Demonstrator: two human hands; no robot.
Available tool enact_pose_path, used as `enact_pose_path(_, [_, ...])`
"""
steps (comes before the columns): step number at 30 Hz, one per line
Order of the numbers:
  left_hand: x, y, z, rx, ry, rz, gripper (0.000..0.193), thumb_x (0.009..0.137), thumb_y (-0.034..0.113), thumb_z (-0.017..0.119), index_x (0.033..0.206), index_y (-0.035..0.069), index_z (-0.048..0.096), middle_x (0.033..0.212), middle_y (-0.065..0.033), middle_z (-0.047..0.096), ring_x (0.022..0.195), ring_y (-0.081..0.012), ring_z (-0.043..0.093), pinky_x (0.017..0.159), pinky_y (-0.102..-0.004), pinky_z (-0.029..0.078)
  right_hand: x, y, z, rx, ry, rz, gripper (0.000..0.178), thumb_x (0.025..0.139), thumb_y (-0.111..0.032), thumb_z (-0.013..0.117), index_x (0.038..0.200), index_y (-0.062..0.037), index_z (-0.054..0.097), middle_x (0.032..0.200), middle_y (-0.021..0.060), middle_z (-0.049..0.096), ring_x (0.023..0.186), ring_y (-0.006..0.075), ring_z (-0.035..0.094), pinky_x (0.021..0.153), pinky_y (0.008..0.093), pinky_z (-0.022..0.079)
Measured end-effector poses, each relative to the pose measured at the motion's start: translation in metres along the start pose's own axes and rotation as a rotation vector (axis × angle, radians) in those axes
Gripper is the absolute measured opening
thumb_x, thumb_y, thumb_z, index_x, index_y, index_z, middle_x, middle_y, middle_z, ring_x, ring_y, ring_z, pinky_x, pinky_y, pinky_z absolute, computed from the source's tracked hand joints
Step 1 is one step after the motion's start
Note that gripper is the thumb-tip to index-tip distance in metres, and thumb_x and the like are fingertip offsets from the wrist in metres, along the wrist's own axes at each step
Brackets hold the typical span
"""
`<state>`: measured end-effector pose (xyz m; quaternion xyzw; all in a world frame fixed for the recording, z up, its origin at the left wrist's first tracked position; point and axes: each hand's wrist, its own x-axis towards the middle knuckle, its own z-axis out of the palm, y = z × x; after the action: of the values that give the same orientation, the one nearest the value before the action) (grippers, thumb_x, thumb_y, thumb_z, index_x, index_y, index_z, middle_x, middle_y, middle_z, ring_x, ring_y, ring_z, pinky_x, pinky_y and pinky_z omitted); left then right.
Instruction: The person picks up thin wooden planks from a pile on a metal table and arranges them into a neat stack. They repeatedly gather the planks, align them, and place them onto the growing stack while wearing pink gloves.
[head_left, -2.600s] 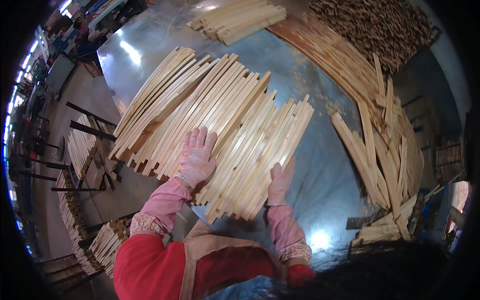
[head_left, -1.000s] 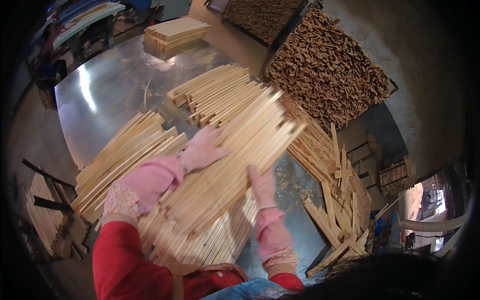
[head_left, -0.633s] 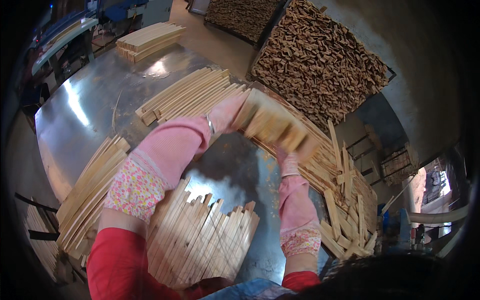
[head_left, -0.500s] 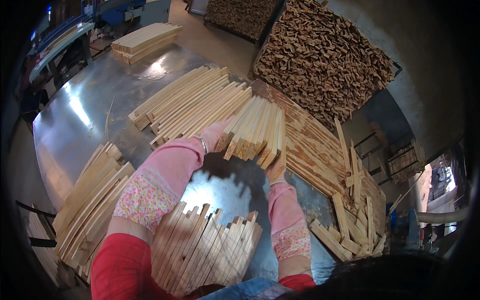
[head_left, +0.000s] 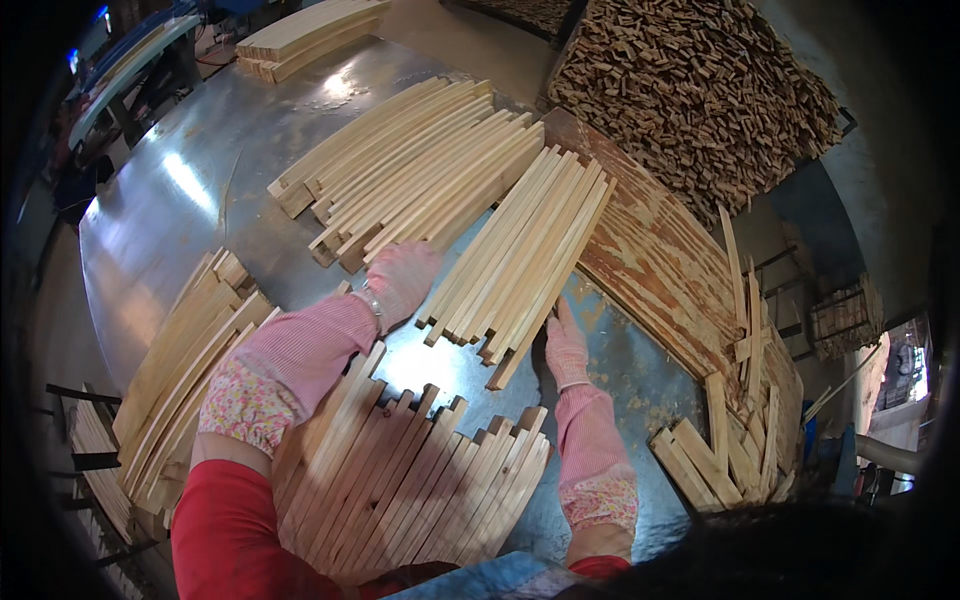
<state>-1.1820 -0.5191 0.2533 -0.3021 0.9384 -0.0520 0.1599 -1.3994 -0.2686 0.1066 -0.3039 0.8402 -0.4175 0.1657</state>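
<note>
A bundle of pale wooden strips point(head_left: 520, 255) lies on the metal table, its near ends uneven. My right hand point(head_left: 566, 345), in a pink glove, is beside the bundle's near right end with its fingers stretched out. My left hand point(head_left: 402, 278), also gloved in pink, is left of the bundle, by the near ends of a farther row of strips point(head_left: 430, 165). Its fingers are partly hidden, so its grip is unclear. Closer to me, another row of wooden strips point(head_left: 420, 480) lies between my forearms.
The shiny metal table point(head_left: 150, 250) carries curved boards point(head_left: 190, 370) at left and a board stack point(head_left: 310, 35) at the far left. A worn wooden panel point(head_left: 650, 260) borders its right side, with scrap pieces point(head_left: 725, 450) near its end. Beyond stands a large heap of short offcuts point(head_left: 700, 100).
The bundle of strips, earlier held up between both hands, now lies flatter on the table. My left hand has moved left off it, and my right hand has slid to its near right side.
</note>
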Motion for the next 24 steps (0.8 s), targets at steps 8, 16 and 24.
enact_pose_path(8, [0.002, -0.023, 0.057, -0.362, 0.139, -0.158, 0.042, 0.1, 0.033, 0.071, 0.131, 0.006, 0.063, 0.126, -0.0178, 0.074, 0.115, -0.0351, 0.076, 0.094, -0.0474, 0.061, -0.029, -0.057, 0.032, 0.254, 0.009, 0.096, 0.083, 0.101, -0.045, 0.071, 0.162, 0.0032, 0.042, 0.154, 0.0296, 0.059, 0.144, 0.0412, 0.057, 0.12, 0.043, 0.043])
enact_pose_path(16, [-0.104, -0.065, -0.031, -1.142, 0.235, -0.162, 0.028, 0.101, 0.023, 0.07, 0.117, 0.001, 0.074, 0.105, -0.0143, 0.078, 0.101, -0.0249, 0.075, 0.085, -0.0347, 0.06, -0.002, -0.079, 0.062, 0.202, 0.097, -0.155, 0.077, 0.103, -0.046, 0.065, 0.162, -0.0013, 0.043, 0.152, 0.027, 0.062, 0.144, 0.0384, 0.057, 0.12, 0.0464, 0.042])
enact_pose_path(24, [-0.307, 0.032, 0.047, -2.154, -0.074, 0.153, 0.049, 0.099, 0.03, 0.077, 0.139, 0.003, 0.064, 0.121, -0.0086, 0.073, 0.11, -0.0217, 0.07, 0.095, -0.0366, 0.057, -0.171, -0.184, 0.012, 1.241, -0.238, 0.142, 0.062, 0.106, -0.031, 0.065, 0.157, 0.0008, 0.049, 0.139, 0.0188, 0.067, 0.125, 0.0294, 0.067, 0.107, 0.0435, 0.054])
